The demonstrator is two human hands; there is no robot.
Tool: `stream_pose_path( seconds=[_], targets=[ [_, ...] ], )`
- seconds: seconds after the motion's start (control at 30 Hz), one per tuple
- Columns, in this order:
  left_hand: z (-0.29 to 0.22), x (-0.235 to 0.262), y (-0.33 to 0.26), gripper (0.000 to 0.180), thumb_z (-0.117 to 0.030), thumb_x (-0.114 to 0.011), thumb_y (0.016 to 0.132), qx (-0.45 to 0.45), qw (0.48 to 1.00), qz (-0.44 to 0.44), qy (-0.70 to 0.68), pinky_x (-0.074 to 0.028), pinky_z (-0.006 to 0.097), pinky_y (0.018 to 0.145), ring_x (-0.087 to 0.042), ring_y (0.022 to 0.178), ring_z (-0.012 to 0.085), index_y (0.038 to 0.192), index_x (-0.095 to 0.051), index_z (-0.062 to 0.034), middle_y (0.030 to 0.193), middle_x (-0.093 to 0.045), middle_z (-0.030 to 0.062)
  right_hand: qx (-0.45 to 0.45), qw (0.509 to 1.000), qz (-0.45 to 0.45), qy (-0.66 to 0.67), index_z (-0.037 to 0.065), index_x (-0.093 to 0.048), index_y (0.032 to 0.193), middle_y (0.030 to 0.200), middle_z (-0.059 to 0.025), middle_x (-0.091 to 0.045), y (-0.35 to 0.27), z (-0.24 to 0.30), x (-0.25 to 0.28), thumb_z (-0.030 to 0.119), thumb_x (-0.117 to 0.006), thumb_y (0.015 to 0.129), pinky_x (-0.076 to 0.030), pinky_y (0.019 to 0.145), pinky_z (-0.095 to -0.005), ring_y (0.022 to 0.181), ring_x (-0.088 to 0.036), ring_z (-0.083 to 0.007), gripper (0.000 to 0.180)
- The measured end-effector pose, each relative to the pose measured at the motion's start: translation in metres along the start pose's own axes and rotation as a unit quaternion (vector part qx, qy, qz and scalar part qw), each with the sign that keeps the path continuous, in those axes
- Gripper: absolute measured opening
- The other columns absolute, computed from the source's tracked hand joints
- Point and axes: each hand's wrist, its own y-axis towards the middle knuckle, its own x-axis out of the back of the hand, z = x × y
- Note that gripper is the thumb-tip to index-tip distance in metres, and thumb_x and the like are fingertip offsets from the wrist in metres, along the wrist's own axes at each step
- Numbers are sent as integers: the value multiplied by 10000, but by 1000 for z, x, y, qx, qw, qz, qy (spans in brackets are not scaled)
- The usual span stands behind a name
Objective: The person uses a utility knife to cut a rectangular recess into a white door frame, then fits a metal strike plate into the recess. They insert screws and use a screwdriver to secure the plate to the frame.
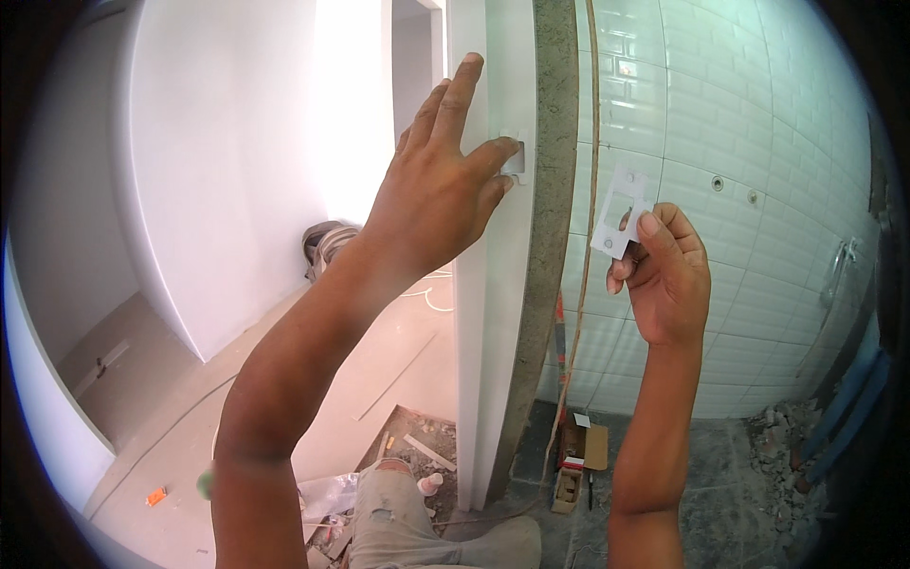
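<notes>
My left hand [441, 185] is raised flat against the white door jamb [488, 313], fingers spread, thumb tip beside a small rectangular cut-out [518, 156] in the jamb. My right hand [668, 275] pinches a small white metal strike plate [621, 213] with a slot and a screw hole, held up to the right of the jamb in front of the tiled wall. The plate is apart from the jamb.
A grey stone strip [545, 237] edges the jamb. White wall tiles [739, 142] fill the right side, with two holes in them. On the floor lie a small open cardboard box [578, 460], rubble [787, 446], a shoe [327, 242] and scraps. My knee [398, 512] shows below.
</notes>
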Motion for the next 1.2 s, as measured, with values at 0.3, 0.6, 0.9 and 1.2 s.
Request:
stream_pose_path(
  seconds=[0.3, 0.6, 0.9, 1.2],
  targets=[
    [-1, -12, -5, 194, -149, -765, 882, 7, 1000, -9, 8, -459, 520, 1138, -309, 1486, 432, 1065, -759, -85, 1640, -255, 156, -12, 999, 18, 24, 48, -579, 941, 810, -108, -691, -5, -5, 1, 139, -638, 997, -562, 476, -300, 570, -647, -129, 123],
    [-8, 5, 13, 108, -155, -763, 881, 33, 997, 61, 37, -438, 546, 1144, -300, 1476, 467, 972, -762, -97, 1609, -348, 104, -30, 999, 18, 27, 52, -567, 916, 797, -103, -682, -12, -10, 2, 146, -636, 997, -550, 473, -295, 573, -644, -127, 141],
    [-24, 32, -18, 93, -104, -758, 870, -26, 996, 38, -74, -476, 500, 1107, -463, 1392, 360, 870, -685, -46, 1549, -403, 147, -57, 997, -31, 52, 43, -531, 960, 919, -155, -682, -27, -19, 3, 69, -563, 967, -619, 646, -396, 740, -711, -242, 42],
    [-54, 25, -69, 169, -85, -782, 842, 17, 926, 260, -274, -598, 396, 841, -661, 1074, 296, 923, -647, -22, 1325, -497, 154, -69, 969, 41, -234, -36, -644, 1157, 1031, -92, -608, -65, -27, -1, 33, -540, 964, -564, 637, -264, 752, -655, -136, 229]
  ],
)
